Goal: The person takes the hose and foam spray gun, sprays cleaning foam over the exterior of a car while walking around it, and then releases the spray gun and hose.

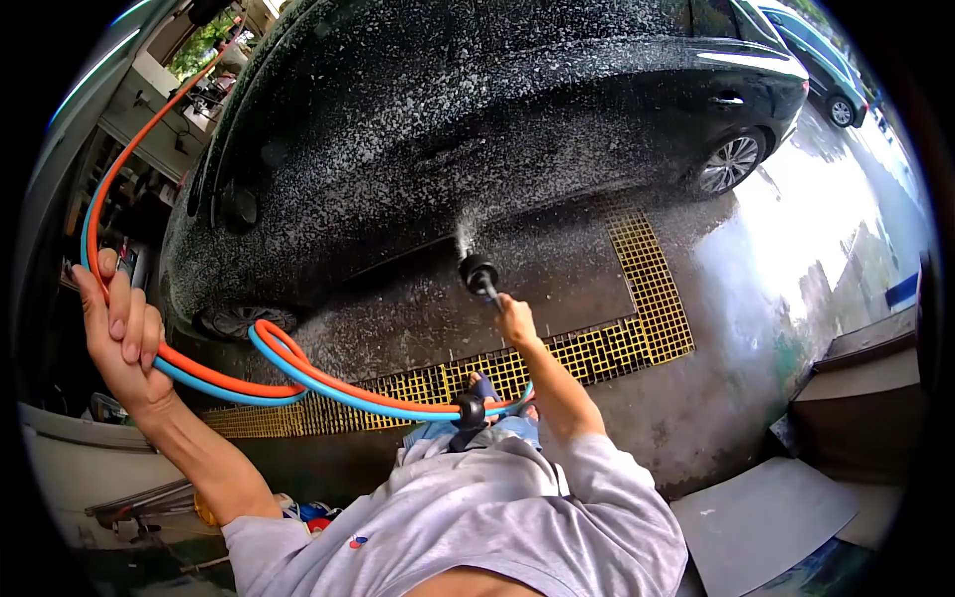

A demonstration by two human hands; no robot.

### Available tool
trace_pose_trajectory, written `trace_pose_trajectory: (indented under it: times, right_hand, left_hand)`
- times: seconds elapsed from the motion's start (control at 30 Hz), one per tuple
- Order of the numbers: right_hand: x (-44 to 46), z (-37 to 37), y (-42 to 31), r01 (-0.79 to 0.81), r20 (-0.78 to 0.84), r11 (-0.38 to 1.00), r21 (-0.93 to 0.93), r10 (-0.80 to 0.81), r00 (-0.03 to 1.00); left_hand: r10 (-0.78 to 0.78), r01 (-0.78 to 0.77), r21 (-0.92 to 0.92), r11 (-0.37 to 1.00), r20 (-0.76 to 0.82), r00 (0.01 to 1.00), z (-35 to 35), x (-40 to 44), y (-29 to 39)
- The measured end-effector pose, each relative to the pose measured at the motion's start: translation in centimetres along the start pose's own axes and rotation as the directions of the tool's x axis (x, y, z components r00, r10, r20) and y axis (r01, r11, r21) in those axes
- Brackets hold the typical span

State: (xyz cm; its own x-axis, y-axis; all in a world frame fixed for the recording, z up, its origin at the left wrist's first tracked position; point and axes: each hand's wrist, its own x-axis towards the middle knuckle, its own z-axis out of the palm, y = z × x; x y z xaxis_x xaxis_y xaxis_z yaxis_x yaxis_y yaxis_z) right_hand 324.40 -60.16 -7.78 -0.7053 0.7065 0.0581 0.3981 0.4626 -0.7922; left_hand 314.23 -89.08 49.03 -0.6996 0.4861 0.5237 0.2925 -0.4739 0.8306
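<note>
My left hand (127, 343) is raised at the left, its fingers curled round an orange and blue hose pair (229, 386). The hoses loop down to a black fitting near my waist. My right hand (515, 320) is closed on the handle of a black spray gun (479, 275), held out in front of me. White spray leaves its round head toward the lower side of a black car (418, 129). Foam and droplets speckle the car's doors and roof.
Yellow floor grating (652, 289) crosses the wet floor beside the car. A second car (821, 65) stands at the upper right. A grey panel (766, 522) lies at the lower right. Shelves with assorted items line the left side.
</note>
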Motion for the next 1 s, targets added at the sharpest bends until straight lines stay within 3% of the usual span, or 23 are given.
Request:
trace_pose_trajectory:
  times: [0.1, 0.2, 0.27, 0.37, 0.4, 0.5, 0.63, 0.73, 0.83, 0.93, 0.97, 1.0]
  right_hand:
    - [-0.3, 2.0, -5.9, 0.189, 0.212, 0.976, 0.111, -0.209, 0.955]
    - [1.1, -1.3, -12.4, 0.471, 0.195, 0.838, 0.274, -0.528, 0.826]
    - [2.3, -7.1, -17.7, 0.405, 0.233, 0.839, 0.364, -0.503, 0.832]
    - [5.1, -16.1, -23.4, 0.372, 0.137, 0.825, 0.426, -0.465, 0.875]
    - [6.1, -18.8, -24.7, 0.459, 0.039, 0.789, 0.408, -0.518, 0.855]
    - [8.1, -26.8, -27.7, 0.445, -0.04, 0.843, 0.301, -0.455, 0.89]
    - [9.6, -33.3, -28.8, 0.344, -0.208, 0.893, 0.29, -0.292, 0.934]
    - [10.5, -35.6, -28.2, 0.312, -0.358, 0.909, 0.277, -0.203, 0.911]
    - [12.1, -36.1, -27.7, 0.367, -0.487, 0.92, 0.137, -0.26, 0.834]
    - [12.6, -36.9, -27.2, 0.394, -0.368, 0.914, 0.098, -0.334, 0.868]
    - [12.5, -37.3, -27.1, 0.494, -0.323, 0.867, 0.065, -0.45, 0.833]
    - [12.1, -38.3, -27.5, 0.49, -0.224, 0.858, 0.154, -0.452, 0.863]
  left_hand:
    - [0.012, -0.011, -0.034, 0.999, 0.015, 1.0, -0.9, 1.5, -0.5]
    - [0.063, -0.062, -0.013, 0.998, 0.016, 0.998, -1.4, 2.8, -1.7]
    - [0.082, -0.081, -0.047, 0.996, 0.017, 0.996, -2.0, 4.1, -2.6]
    - [0.132, -0.13, -0.104, 0.986, 0.008, 0.991, -1.3, 6.0, -3.8]
    - [0.139, -0.134, -0.121, 0.984, 0.036, 0.99, -1.0, 6.9, -4.0]
    - [0.146, -0.146, -0.059, 0.987, -0.008, 0.989, 0.9, 9.1, -4.2]
    - [0.112, -0.112, -0.017, 0.994, -0.016, 0.994, 2.5, 10.6, -3.8]
    - [0.094, -0.092, 0.043, 0.995, -0.045, 0.995, 4.2, 11.1, -4.3]
    - [0.088, -0.086, 0.045, 0.995, -0.042, 0.995, 6.0, 11.2, -5.2]
    - [0.079, -0.072, 0.114, 0.991, -0.06, 0.995, 8.8, 11.5, -6.0]
    - [0.073, -0.061, 0.119, 0.991, -0.099, 0.992, 9.6, 11.7, -6.3]
    - [0.08, -0.064, 0.13, 0.989, -0.117, 0.99, 10.6, 11.9, -6.3]
